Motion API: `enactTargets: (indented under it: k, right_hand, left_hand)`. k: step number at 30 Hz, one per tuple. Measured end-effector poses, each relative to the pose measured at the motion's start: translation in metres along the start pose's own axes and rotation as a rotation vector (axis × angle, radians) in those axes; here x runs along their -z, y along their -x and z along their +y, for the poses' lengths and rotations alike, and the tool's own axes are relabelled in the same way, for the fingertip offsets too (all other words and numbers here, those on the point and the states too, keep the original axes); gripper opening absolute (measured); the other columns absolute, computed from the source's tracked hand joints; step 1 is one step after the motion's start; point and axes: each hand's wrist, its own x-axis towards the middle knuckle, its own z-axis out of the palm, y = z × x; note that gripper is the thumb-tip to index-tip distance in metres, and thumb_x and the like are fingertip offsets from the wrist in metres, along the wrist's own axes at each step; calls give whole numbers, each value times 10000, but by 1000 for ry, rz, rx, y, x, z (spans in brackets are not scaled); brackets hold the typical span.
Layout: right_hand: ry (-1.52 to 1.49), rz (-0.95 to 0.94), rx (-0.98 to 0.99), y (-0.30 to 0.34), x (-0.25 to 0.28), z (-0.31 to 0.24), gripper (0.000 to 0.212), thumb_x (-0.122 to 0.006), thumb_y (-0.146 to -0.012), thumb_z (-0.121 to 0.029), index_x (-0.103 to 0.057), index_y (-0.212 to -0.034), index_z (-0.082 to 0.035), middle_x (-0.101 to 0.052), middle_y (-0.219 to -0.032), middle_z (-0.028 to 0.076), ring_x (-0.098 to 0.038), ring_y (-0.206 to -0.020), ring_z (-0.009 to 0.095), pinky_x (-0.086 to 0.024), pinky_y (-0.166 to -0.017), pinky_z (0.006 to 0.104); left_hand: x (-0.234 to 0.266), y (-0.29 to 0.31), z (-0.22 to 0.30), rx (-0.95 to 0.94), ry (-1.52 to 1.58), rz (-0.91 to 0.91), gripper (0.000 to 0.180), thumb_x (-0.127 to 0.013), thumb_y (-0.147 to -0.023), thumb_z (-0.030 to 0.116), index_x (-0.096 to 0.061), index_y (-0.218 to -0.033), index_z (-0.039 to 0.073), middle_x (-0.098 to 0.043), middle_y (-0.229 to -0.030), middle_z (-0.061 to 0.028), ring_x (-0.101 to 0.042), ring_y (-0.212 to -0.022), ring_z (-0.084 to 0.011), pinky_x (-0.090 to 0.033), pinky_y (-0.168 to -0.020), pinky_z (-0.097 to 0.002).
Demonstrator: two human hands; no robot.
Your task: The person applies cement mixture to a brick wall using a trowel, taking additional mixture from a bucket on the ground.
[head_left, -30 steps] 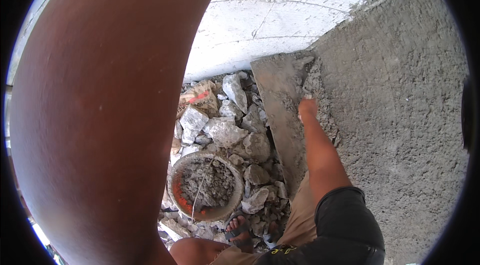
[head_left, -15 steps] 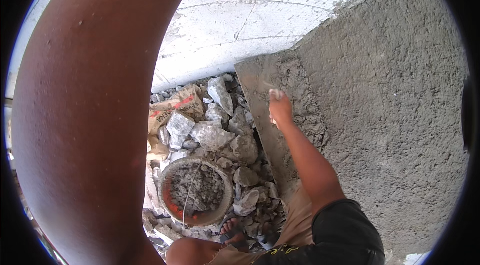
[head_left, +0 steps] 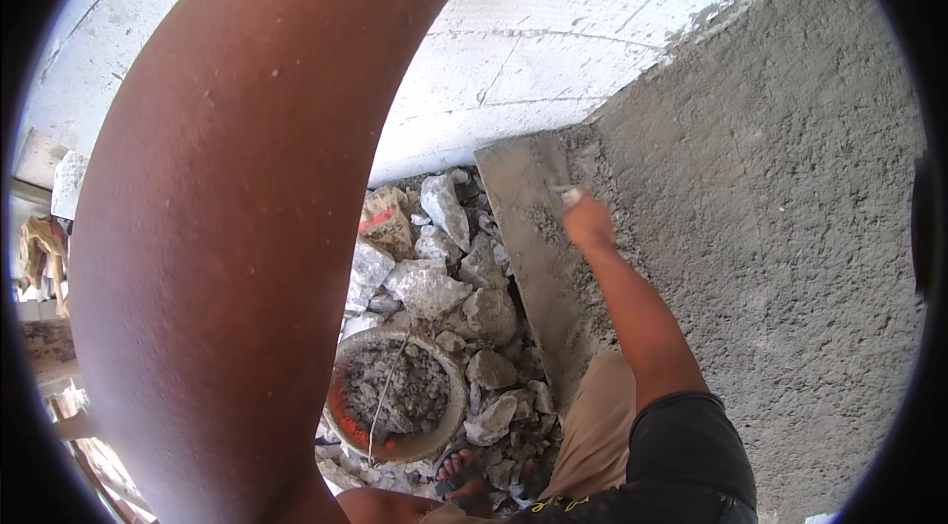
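Observation:
My right hand [head_left: 590, 221] is closed round the pale handle of what looks like a trowel [head_left: 572, 196]. The tool's blade is blurred and hard to separate from the wet mortar. It lies against the smoothed strip of mortar [head_left: 538, 218] at the left margin of a broad, rough grey mortar surface [head_left: 760, 228]. My bare left arm [head_left: 237, 198] rises large across the left of the view. My left hand is beyond the upper edge, so what it does is hidden.
A round bucket [head_left: 341, 396] with a wire handle holds grey mortar, standing among broken rocks [head_left: 425, 287]. A torn printed sack [head_left: 385, 220] lies behind. White block wall [head_left: 533, 60] borders the far side. My sandalled foot [head_left: 456, 473] rests beside the bucket.
My right hand has moved slightly right and away along the mortar strip with the tool. The view has shifted a little, and my left arm appears farther right.

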Motion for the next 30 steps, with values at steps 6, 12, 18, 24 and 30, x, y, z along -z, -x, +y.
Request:
enactTargets:
  k: [6, 12, 18, 24, 30]
  right_hand:
    - [178, -162, 217, -10, -2, -38, 304, -451, -944, -325, -567, -1144, -127, -650, -1047, 186, -628, -988, 355, -504, -834, 478]
    - [82, 98, -132, -85, -38, 64, 347, -490, -928, -305, -550, -1189, -86, -622, -1099, 204, -643, -916, 370, -517, -740, 498]
    - [-1051, -106, -581, -86, -61, -4, 274, -519, -903, -200, -555, -1130, -51, -597, -931, 156, -577, -698, 276, -435, -519, 441]
    - [-1472, -26, -944, -134, -65, 21, 209, -522, -925, -264, -558, -1072, -118, -496, -843, 75, -454, -645, 218, -404, -545, 397]
    - [-1278, -99, -810, -25, -74, 72, 214, -434, -988, -322, -505, -981, -121, -425, -711, 58, -394, -547, 192, -334, -475, 359]
  left_hand:
    - [12, 0, -4, -6, 1, -79, 1009, -521, -751, 8, 126, -1503, 193, 242, -1543, -95, 235, -1394, -385, -3, -1029, -729]
    - [1, -1, 2, -33, 36, 31, 1006, -521, -749, 15, 120, -1505, 187, 233, -1547, -97, 224, -1397, -390, -3, -1024, -732]
    - [-12, -2, 2, -14, -17, 54, 1011, -526, -743, 21, 120, -1505, 180, 229, -1547, -104, 224, -1397, -392, 2, -1028, -727]
    - [17, 4, 6, 12, -24, -126, 1008, -517, -742, 6, 124, -1503, 170, 243, -1542, -108, 244, -1389, -393, 7, -1030, -722]
    - [1, 2, 3, -86, 14, -6, 1006, -505, -734, -15, 121, -1503, 159, 239, -1541, -126, 239, -1387, -405, 6, -1023, -729]
